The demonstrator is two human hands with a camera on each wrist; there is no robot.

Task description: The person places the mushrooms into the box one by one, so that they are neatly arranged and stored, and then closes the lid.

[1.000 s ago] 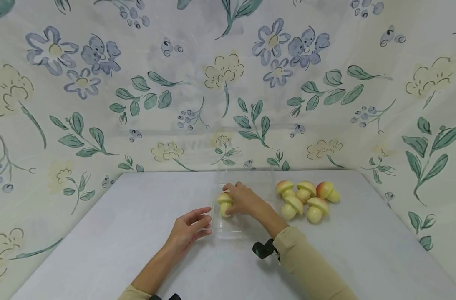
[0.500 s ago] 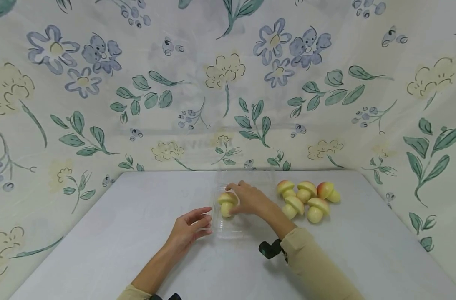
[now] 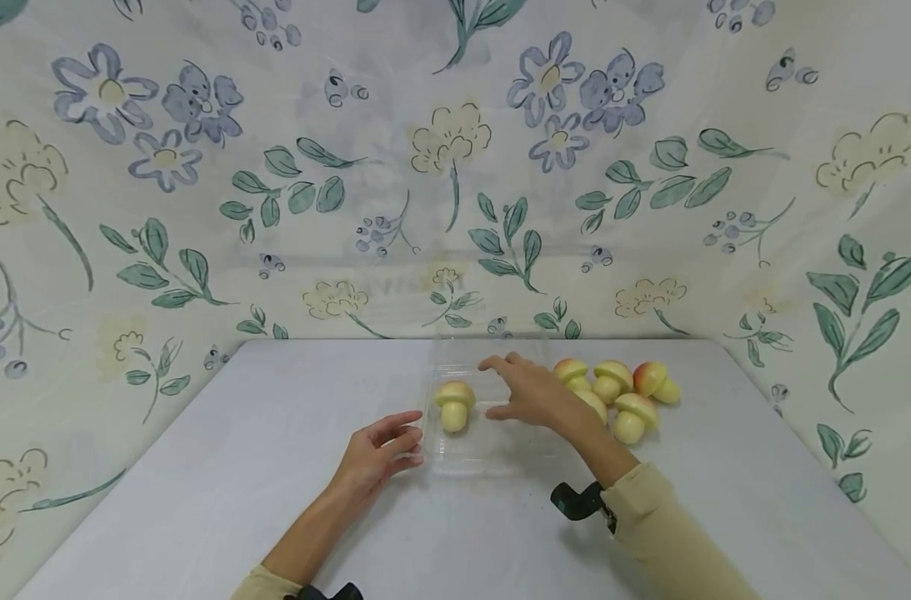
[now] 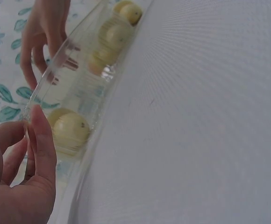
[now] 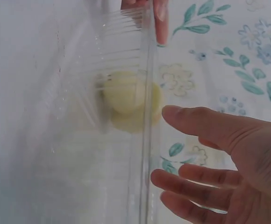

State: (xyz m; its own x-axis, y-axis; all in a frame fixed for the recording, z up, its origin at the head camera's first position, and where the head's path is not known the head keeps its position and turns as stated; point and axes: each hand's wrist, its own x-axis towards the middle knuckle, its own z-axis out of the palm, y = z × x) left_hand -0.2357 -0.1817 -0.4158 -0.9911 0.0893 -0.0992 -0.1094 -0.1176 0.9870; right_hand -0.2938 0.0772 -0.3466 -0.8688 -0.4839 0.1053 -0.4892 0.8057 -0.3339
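Note:
A clear plastic box [image 3: 493, 458] stands mid-table in the head view, holding one pale yellow, mushroom-shaped piece [image 3: 453, 407] at its left end. My left hand [image 3: 376, 458] is beside the box's left wall, its fingertips at the rim; the left wrist view shows its thumb [image 4: 42, 140] upright there. Above the right part of the box hovers my right hand [image 3: 541, 396], thumb and fingers spread and holding nothing. Right of the box lies a group of similar mushroom-shaped pieces [image 3: 635, 417], some with reddish caps; my right hand partly hides one.
The white table [image 3: 275, 408] ends at the back against a floral cloth [image 3: 380, 192]. A black wrist camera [image 3: 578, 500] is worn at the right cuff, and another [image 3: 323, 592] shows at the bottom edge.
My right hand has let go of the mushroom-shaped piece in the box and moved right, toward the group. That piece stays in place. My left hand has barely moved.

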